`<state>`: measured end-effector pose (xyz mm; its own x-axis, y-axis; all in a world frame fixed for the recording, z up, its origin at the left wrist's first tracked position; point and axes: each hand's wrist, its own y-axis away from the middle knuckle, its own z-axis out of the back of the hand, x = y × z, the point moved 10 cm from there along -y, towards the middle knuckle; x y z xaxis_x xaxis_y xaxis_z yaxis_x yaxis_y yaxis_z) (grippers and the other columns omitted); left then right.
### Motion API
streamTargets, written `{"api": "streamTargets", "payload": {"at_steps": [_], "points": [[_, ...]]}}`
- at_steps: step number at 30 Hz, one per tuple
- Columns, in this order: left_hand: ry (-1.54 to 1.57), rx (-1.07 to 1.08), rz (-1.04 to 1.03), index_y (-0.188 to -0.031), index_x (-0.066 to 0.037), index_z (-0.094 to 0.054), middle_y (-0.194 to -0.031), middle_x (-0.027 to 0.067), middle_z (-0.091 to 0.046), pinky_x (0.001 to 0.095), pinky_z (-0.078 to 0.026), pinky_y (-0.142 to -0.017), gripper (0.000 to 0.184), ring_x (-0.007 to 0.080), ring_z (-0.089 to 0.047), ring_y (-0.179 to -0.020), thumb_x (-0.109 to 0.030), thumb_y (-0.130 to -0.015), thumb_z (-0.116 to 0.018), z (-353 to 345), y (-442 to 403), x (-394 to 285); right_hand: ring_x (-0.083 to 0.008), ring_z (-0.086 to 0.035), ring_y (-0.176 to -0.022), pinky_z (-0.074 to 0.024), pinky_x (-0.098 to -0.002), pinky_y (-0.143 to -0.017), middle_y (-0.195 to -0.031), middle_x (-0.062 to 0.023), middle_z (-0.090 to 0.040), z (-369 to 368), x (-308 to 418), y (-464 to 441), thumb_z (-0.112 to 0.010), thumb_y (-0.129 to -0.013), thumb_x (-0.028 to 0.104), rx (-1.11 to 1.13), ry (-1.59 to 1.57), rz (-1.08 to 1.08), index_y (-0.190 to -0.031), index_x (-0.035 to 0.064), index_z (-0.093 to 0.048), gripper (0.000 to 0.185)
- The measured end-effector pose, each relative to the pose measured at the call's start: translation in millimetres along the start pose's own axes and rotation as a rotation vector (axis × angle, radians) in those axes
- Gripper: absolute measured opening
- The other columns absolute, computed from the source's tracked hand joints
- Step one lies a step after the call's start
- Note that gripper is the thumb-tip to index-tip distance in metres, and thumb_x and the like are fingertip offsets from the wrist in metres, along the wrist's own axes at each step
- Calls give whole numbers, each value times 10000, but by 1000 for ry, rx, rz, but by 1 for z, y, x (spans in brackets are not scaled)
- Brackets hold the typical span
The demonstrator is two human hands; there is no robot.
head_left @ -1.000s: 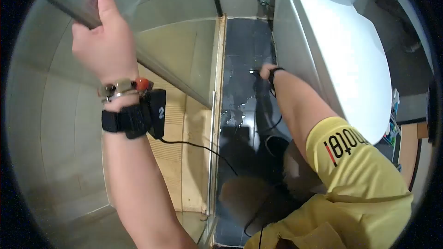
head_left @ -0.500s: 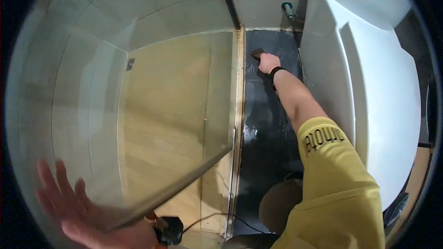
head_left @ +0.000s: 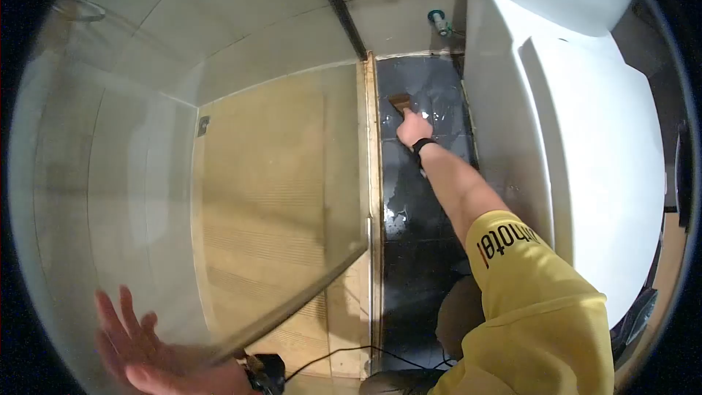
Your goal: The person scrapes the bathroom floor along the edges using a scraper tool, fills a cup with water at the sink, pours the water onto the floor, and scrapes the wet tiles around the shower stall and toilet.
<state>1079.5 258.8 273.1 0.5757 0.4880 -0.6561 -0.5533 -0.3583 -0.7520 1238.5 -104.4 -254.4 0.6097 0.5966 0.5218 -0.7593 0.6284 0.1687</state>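
My right hand (head_left: 415, 129) reaches forward over the wet dark floor tiles (head_left: 409, 197), closed round a brown brush (head_left: 400, 102). The brush's wide end points away from me and meets the tiles; its handle is mostly hidden in my fist. At the lower left, my left hand (head_left: 139, 344) has its fingers spread and holds nothing. It is at the edge of the glass shower panel (head_left: 292, 300), partly seen through the glass. A black device (head_left: 266, 374) with a cable sits by my left wrist.
A beige shower tray (head_left: 263, 175) lies on the left, bordered by a pale sill (head_left: 373, 175). The white toilet (head_left: 599, 161) stands close on my right. A small valve (head_left: 439, 22) sticks out of the back wall. A black cable (head_left: 344, 351) crosses low in front of me.
My right hand and the brush have come slightly nearer to me across the tiles. The left hand has shifted a little in view, still spread. The whole view has tilted slightly.
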Motion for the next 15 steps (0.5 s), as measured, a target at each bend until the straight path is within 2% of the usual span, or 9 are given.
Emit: {"api": "streamTargets", "payload": {"at_steps": [1,2,4,7,10,11,12,14,15], "points": [[7,-2,6,-1315,-20,-329,-1309,231,-383,441,-425,-771,549,398,-464,-1097,-377,-900,-373,-2,1,-2,-371,-575,-968,-467,-449,-827,-1021,-259,-579,-6,-8,9,-470,-759,149,41,-42,-65,-1159,108,-533,407],[210,-178,223,-1325,34,-271,-1409,235,-261,501,-290,-945,578,380,-336,-1255,-369,-911,-264,16,7,22,-376,-568,-982,-461,-449,-838,-1044,-264,-569,-4,-11,24,-469,-761,155,59,-57,-115,-1163,103,-525,409],[-174,145,-105,-1265,48,-364,-1289,228,-448,444,-367,-867,462,355,-487,-1132,-253,-917,-322,3,-3,5,-387,-553,-1011,-448,-451,-862,-1089,-272,-548,-2,-11,58,-468,-763,165,105,-93,-178,-1167,91,-513,413],[-121,131,-165,-1224,58,-427,-1175,221,-546,393,-398,-845,410,304,-555,-1055,-208,-917,-374,-1,2,-1,-376,-529,-1066,-427,-432,-905,-1125,-268,-539,-8,-12,90,-463,-772,186,168,-48,-201,-1164,40,-505,420],[-120,186,-239,-1174,109,-428,-1139,190,-579,334,-410,-776,413,268,-580,-1005,-220,-925,-400,-7,8,-7,-384,-530,-1059,-432,-420,-899,-1095,-268,-557,19,11,111,-466,-772,202,252,-164,-73,-1063,3,-579,370],[-141,194,-210,-1174,109,-428,-1139,190,-579,334,-410,-776,413,268,-580,-1005,-220,-925,-400,-7,5,1,-385,-534,-1052,-436,-418,-894,-1086,-264,-562,31,20,112,-471,-769,209,295,-162,-54,-1022,-5,-604,357],[-95,210,-216,-1214,92,-411,-1113,194,-591,357,-408,-813,447,273,-587,-991,-239,-916,-435,-5,1,8,-395,-552,-1012,-450,-422,-870,-1046,-250,-583,58,28,117,-483,-761,221,196,-197,-27,-948,-2,-637,329],[-69,233,-202,-1255,75,-393,-1088,198,-602,379,-406,-851,489,278,-594,-977,-259,-906,-470,-2,3,11,-402,-581,-931,-475,-435,-809,-924,-253,-611,70,38,102,-508,-745,219,177,-206,95,-817,-3,-659,278],[-130,148,-131,-1108,58,-521,-1029,143,-633,331,-427,-804,408,224,-605,-922,-283,-887,-491,6,2,13,-402,-581,-931,-475,-435,-809,-924,-253,-611,65,33,115,-508,-745,219,192,-195,95,-817,-3,-659,278]]}}
